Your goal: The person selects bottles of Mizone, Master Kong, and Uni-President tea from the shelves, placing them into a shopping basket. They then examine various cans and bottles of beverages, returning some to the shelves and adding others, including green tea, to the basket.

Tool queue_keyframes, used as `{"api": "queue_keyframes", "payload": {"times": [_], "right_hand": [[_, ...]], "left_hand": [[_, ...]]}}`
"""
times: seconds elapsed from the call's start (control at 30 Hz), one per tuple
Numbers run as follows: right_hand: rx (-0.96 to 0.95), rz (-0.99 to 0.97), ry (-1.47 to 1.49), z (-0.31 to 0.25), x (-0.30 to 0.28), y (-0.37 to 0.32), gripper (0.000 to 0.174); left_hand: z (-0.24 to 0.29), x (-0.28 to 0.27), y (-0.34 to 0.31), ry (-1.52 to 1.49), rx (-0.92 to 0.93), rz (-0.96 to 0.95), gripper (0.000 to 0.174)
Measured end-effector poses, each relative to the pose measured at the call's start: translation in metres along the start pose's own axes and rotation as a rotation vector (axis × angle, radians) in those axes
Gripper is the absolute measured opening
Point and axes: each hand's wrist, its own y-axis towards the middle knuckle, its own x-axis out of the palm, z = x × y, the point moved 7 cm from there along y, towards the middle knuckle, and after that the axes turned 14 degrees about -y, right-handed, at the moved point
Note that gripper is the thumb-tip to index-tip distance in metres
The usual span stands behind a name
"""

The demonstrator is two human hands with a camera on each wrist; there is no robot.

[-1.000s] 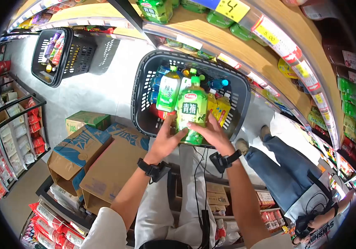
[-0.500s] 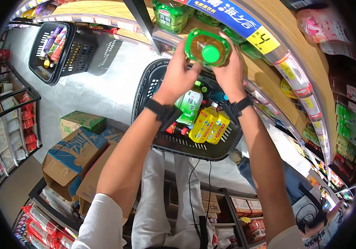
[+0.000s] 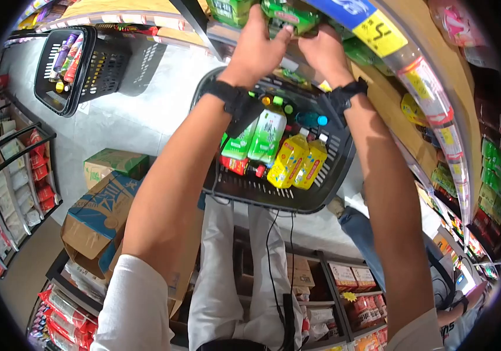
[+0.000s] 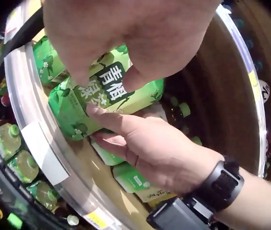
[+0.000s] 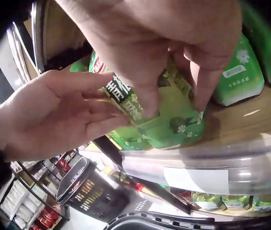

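Note:
Both hands are at the shelf at the top of the head view, around a green-labelled tea bottle (image 3: 290, 19) (image 4: 111, 96) (image 5: 174, 115). My left hand (image 3: 260, 48) (image 5: 54, 115) grips one side of it, thumb across the label. The right hand (image 3: 323, 51) (image 4: 159, 148) holds the other side, thumb on the label in the left wrist view. The bottle lies over the shelf's front edge, beside other green bottles (image 5: 241, 72). Below the arms, a black basket (image 3: 315, 202) holds green-and-white bottles (image 3: 268, 137), yellow bottles (image 3: 288, 161) and a blue-capped bottle (image 3: 311, 119).
A second black basket (image 3: 95, 70) with drinks stands on the floor at the upper left. Cardboard boxes (image 3: 95, 219) are at the lower left, near a rack of red packets (image 3: 39, 169). Another person's legs (image 3: 361, 237) are at the right, below the price-tagged shelf edge (image 3: 426, 88).
Both hands have carried the green bottle up from over the basket to the shelf. The bottle has gone from upright to lying with its label showing at the shelf front.

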Motion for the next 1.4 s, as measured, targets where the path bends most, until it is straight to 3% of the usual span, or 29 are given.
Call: {"api": "queue_keyframes", "payload": {"times": [0.07,0.13,0.23,0.27,0.33,0.4,0.47,0.53,0.6,0.67,0.87,0.97,1.07,1.27,1.4], "right_hand": [[0.025,-0.126,-0.041,-0.004,-0.006,-0.001,0.059],[-0.029,-0.051,0.100,-0.001,0.003,-0.002,0.051],[0.083,-0.184,0.453,0.024,0.036,-0.014,0.064],[0.278,-0.016,0.321,0.021,0.018,-0.036,0.057],[0.264,0.168,0.464,0.023,0.015,-0.079,0.054],[0.329,0.119,0.331,0.037,0.043,-0.124,0.049],[0.512,-0.106,0.397,0.051,0.091,-0.177,0.058],[0.528,-0.256,0.235,0.072,0.150,-0.228,0.069],[0.625,-0.423,0.192,0.071,0.173,-0.257,0.078],[0.655,-0.450,0.152,0.067,0.184,-0.269,0.085],[0.689,-0.294,-0.011,0.050,0.191,-0.267,0.089],[0.821,-0.459,0.165,0.051,0.177,-0.263,0.086],[0.817,-0.428,0.198,0.052,0.170,-0.265,0.082],[0.756,-0.194,0.356,0.041,0.160,-0.292,0.076],[0.716,-0.074,0.512,0.025,0.121,-0.311,0.073]], "left_hand": [[0.008,0.001,-0.014,-0.228,0.023,0.012,0.060],[0.005,-0.001,-0.032,-0.151,0.075,0.097,0.067],[-0.021,-0.012,-0.087,-0.120,-0.128,0.144,0.058],[-0.029,-0.016,-0.110,-0.134,-0.224,0.162,0.052],[-0.061,-0.032,-0.164,-0.057,-0.370,0.189,0.048],[-0.092,-0.047,-0.219,-0.028,-0.537,0.220,0.048],[-0.123,-0.059,-0.269,-0.047,-0.592,0.233,0.045],[-0.134,-0.063,-0.305,-0.020,-0.695,0.196,0.041],[-0.139,-0.065,-0.334,-0.076,-0.721,0.214,0.040],[-0.139,-0.068,-0.355,-0.080,-0.768,0.219,0.039],[-0.128,-0.061,-0.372,-0.066,-0.835,0.194,0.035],[-0.126,-0.058,-0.371,-0.077,-0.875,0.190,0.033],[-0.127,-0.055,-0.364,-0.105,-0.810,0.171,0.029],[-0.136,-0.055,-0.348,-0.116,-0.849,0.168,0.030],[-0.138,-0.047,-0.331,-0.236,-0.831,0.243,0.043]]}}
